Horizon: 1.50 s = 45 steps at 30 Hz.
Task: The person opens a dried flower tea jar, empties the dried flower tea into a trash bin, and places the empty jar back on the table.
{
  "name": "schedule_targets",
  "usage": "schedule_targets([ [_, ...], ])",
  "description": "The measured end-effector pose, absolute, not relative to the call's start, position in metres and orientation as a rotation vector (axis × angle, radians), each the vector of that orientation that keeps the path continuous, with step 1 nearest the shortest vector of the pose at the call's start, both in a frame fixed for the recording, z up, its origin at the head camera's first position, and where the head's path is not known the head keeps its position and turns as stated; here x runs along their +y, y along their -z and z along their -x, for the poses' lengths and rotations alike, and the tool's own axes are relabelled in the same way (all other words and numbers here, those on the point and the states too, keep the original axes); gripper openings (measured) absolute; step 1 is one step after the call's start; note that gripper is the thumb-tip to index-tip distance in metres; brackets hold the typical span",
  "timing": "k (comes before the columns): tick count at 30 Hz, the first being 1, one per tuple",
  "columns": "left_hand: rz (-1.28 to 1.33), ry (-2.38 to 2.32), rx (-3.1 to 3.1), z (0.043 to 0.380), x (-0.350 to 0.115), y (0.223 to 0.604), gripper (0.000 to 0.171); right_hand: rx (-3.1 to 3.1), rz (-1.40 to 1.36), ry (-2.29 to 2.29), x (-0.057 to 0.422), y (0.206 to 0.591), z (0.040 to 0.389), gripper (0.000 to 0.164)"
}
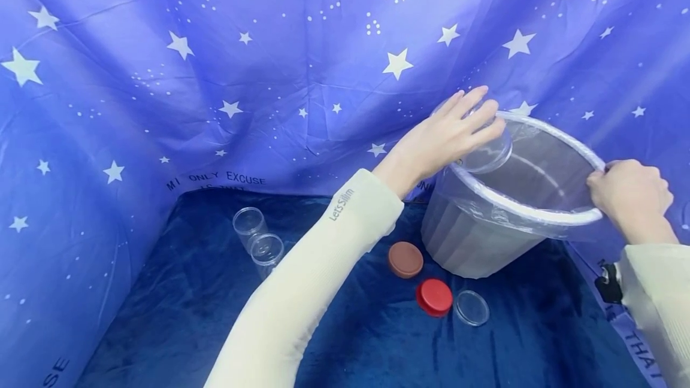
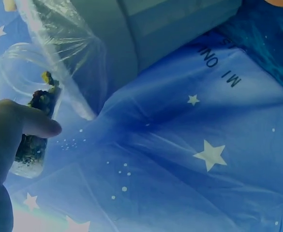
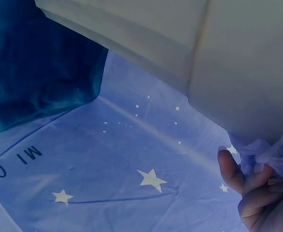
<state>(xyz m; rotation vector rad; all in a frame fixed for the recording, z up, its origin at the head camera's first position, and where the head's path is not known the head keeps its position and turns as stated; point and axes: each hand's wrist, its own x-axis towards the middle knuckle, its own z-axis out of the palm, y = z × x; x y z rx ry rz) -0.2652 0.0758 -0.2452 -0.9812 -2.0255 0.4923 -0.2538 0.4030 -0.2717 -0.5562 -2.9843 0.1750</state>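
Observation:
A clear plastic jar lies tilted with its mouth at the rim of a grey trash bin, held by my left hand. Inside the jar, the left wrist view shows dark dried bits and a small yellow piece near the mouth. A clear plastic bag lines the bin and folds over its white rim. On the bin's right side, my right hand grips the rim; its fingers hold the gathered bag in the right wrist view. The bin leans toward me.
Two clear jars, one farther back and one nearer, stand left of my left forearm. A brown lid, a red lid and a clear lid lie before the bin on dark blue cloth. A starry curtain hangs behind.

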Motion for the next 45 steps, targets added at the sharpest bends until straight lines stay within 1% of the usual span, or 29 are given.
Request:
schedule_targets([
  [6, 1.056, -0.47, -2.034, 0.266, 0.077, 0.241, 0.069, -2.98, 0.545, -0.176, 0.402, 0.271, 0.256, 0.049],
  [12, 1.104, -0.569, -1.999, 0.263, 0.083, 0.238, 0.069, -2.981, 0.531, -0.181, 0.402, 0.272, 0.257, 0.05],
  [21, 1.108, -0.586, -2.001, 0.261, 0.085, 0.239, 0.066, -2.98, 0.522, -0.19, 0.402, 0.273, 0.258, 0.048],
  [28, 1.073, -0.507, -2.028, 0.264, 0.08, 0.241, 0.068, -2.979, 0.537, -0.177, 0.402, 0.273, 0.26, 0.048],
  [32, 1.045, -0.452, -2.035, 0.266, 0.078, 0.244, 0.061, -2.978, 0.539, -0.176, 0.402, 0.273, 0.259, 0.048],
  [37, 0.939, -0.332, -2.107, 0.267, 0.072, 0.25, 0.053, -2.984, 0.533, -0.174, 0.402, 0.271, 0.258, 0.048],
  [42, 0.897, -0.222, -2.216, 0.269, 0.065, 0.254, 0.065, -2.995, 0.528, -0.165, 0.403, 0.27, 0.257, 0.049],
  [45, 0.874, -0.187, -2.214, 0.272, 0.061, 0.258, 0.067, -2.994, 0.534, -0.166, 0.403, 0.27, 0.256, 0.049],
])
